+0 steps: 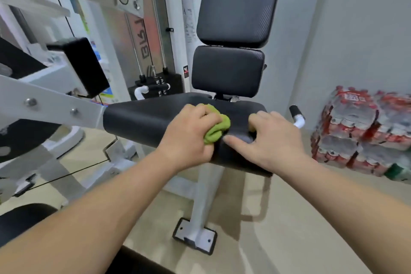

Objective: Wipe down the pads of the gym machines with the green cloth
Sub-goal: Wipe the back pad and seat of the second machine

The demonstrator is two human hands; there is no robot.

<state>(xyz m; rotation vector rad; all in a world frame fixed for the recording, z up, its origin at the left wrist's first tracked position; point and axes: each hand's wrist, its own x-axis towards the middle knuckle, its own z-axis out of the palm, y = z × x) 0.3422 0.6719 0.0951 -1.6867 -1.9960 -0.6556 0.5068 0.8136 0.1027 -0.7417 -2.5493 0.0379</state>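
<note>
Near pad: a dark padded shape [20, 220] at the lower left is cut off by the frame edge, so I cannot tell what it is.
Left hand: the left hand [189, 133] is closed around the green cloth [216, 127], pressing it onto the seat pad; the fingertips are buried in the bunched fabric.
Green cloth: crumpled at the middle of the seat pad, near its front edge; the part under the palm is hidden.
Right hand: the right hand [273, 138] lies on the seat pad just right of the cloth, fingers curled and loosely spread, thumb pointing towards the cloth, gripping nothing.
Seat pad: the black seat pad [142, 118] is wide; its right front corner is covered by the right wrist.
Lower back pad: the lower back pad [226, 71] stands upright behind the seat's back edge.
Upper back pad: the upper back pad [240, 4] sits above it, its top edge running under a dark bar.
Bottle packs: wrapped bottle packs [360, 129] are stacked by the wall at right, blurred, labels unreadable.
Weight stack: the weight stack [160, 84] behind the seat is partly hidden.
</note>
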